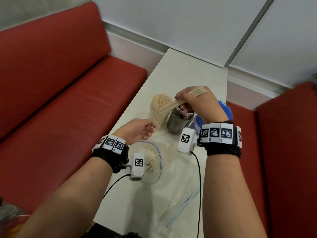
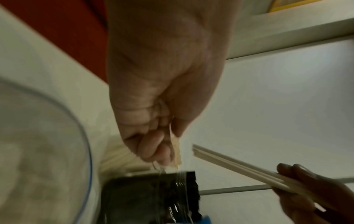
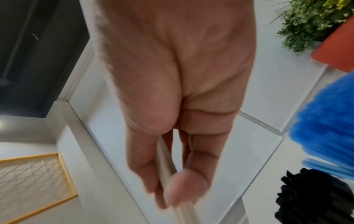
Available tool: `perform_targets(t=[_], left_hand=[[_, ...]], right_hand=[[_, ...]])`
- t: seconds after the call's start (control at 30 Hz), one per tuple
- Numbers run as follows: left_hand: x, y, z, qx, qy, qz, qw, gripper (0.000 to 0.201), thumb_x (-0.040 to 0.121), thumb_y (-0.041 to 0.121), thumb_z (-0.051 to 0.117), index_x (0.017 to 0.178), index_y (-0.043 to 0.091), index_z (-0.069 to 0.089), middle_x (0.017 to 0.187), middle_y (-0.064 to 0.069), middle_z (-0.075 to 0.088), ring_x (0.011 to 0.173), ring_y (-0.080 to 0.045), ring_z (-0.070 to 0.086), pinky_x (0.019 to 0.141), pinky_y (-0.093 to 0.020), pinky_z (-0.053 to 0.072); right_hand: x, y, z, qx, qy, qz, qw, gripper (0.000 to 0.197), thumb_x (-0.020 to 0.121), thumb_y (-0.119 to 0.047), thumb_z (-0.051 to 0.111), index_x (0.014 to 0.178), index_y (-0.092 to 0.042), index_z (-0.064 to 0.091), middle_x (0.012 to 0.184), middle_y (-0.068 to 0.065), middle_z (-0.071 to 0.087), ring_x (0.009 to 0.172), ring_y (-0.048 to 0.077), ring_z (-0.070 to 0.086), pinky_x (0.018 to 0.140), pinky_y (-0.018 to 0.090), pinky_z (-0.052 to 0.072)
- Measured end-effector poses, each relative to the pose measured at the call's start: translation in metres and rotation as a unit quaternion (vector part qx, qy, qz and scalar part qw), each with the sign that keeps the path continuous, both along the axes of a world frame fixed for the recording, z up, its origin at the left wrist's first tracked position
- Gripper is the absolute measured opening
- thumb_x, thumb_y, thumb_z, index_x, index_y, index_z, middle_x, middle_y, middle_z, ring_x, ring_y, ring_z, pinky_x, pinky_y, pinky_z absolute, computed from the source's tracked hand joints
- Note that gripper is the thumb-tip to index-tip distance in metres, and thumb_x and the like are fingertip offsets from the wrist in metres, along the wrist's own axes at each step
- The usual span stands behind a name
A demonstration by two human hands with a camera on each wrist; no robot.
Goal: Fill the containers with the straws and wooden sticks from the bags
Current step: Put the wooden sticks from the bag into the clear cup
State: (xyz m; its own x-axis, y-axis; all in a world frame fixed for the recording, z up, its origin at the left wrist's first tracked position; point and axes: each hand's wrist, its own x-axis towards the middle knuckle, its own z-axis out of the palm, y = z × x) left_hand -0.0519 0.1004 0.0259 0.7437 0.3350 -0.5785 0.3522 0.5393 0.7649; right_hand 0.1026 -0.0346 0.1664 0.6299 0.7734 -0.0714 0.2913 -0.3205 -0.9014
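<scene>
My right hand (image 1: 197, 102) is clamped on a small bundle of wooden sticks (image 1: 173, 104). Its long axis runs on a slant: the far end pokes up past my knuckles toward the wall, the near end dips down and left, touching the sticks already standing in the clear jar (image 1: 160, 115). Those stand roughly upright and fan out at the top. Just right of that jar is a jar of black straws (image 1: 178, 121), and behind my wrist a container of blue straws (image 1: 226, 110) bristles upward.

My left hand (image 1: 137, 130) is low beside the clear jar. The head view shows its fingers curled; only the left wrist view shows them pinching something thin and pale, too blurred to name. A bag (image 1: 152, 160) with sticks inside lies on the worktop (image 1: 180, 69) under my left wrist.

The right wrist view adds my thumb (image 3: 184, 186) pressing the bundle against my fingers.
</scene>
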Motion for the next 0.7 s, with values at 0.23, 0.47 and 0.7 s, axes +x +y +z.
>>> perform_targets(t=[0.23, 0.47, 0.7], left_hand=[[-0.009, 0.004, 0.001, 0.088, 0.097, -0.356, 0.925, 0.024, 0.093, 0.007, 0.056, 0.108, -0.007, 0.068, 0.108, -0.021, 0.07, 0.092, -0.026, 0.069, 0.074, -0.03, 0.056], [0.01, -0.022, -0.049, 0.372, 0.231, -0.51, 0.74, 0.054, 0.094, 0.028, 0.059, 0.144, 0.015, 0.044, 0.144, -0.005, 0.047, 0.126, -0.026, 0.051, 0.103, -0.036, 0.045], [0.01, -0.05, -0.107, 0.527, 0.281, -0.422, 0.683, 0.058, 0.097, 0.048, 0.045, 0.139, 0.007, 0.043, 0.142, -0.015, 0.046, 0.129, -0.032, 0.043, 0.109, -0.042, 0.035]], right_hand=[[0.025, 0.065, -0.027, 0.016, -0.066, -0.073, 0.995, 0.012, 0.09, -0.012, 0.068, 0.087, -0.002, 0.074, 0.056, 0.008, 0.064, 0.041, 0.019, 0.057, 0.054, 0.031, 0.051], [0.034, 0.098, -0.074, -0.131, -0.134, -0.03, 0.982, 0.022, 0.094, -0.018, 0.063, 0.096, 0.001, 0.074, 0.071, 0.011, 0.068, 0.057, 0.02, 0.062, 0.072, 0.027, 0.054], [0.033, 0.108, -0.1, -0.058, -0.146, -0.06, 0.986, 0.048, 0.086, -0.022, 0.077, 0.132, -0.018, 0.061, 0.123, 0.008, 0.061, 0.112, 0.019, 0.058, 0.088, 0.023, 0.041]])
